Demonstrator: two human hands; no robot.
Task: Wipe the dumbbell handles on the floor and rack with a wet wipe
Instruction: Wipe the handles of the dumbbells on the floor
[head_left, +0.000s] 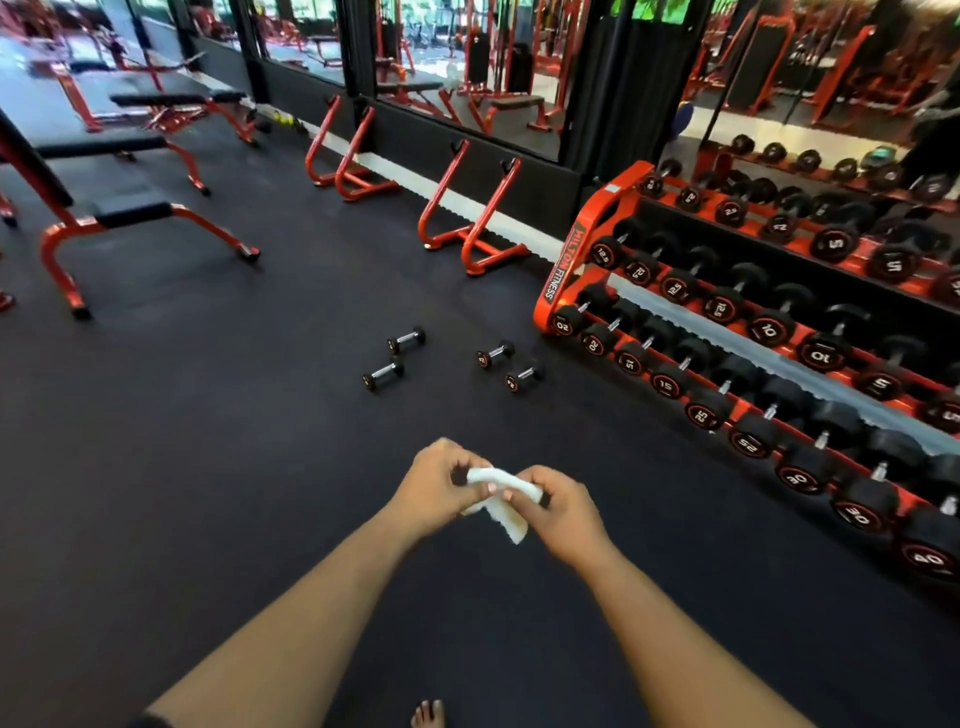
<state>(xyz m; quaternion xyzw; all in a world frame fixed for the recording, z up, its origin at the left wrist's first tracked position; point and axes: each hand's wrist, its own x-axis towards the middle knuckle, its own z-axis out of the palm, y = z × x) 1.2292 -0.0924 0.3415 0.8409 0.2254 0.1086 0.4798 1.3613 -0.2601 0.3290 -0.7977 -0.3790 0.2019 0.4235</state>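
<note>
Head view puts both hands low in the middle of my picture, held out over the dark floor (208, 467). My left hand (436, 488) has its fingers (460, 467) curled in, pinching one end of the white wet wipe (501, 501). My right hand (558, 512) meets it from the other side, its fingers also curled and clamped on the wipe, so the cloth is bunched between the two with a loose corner hanging below. A bare foot (428, 714) shows at the bottom edge.

Ahead of my hands, well apart from them, four small dumbbells lie on the floor in two pairs: a left pair (395, 358) and a right pair (509, 366), chrome handles between black heads. Just beside the right pair stands the red dumbbell rack (571, 260), running off to the right in three tiers, loaded with black dumbbells marked with numbers such as 20, 15, 25, 30 and 40 along the lowest tier. Behind it is a mirror wall (831, 78). Red-framed benches (130, 218) with black pads stand at the left, and red stands (467, 218) lean near the wall.
</note>
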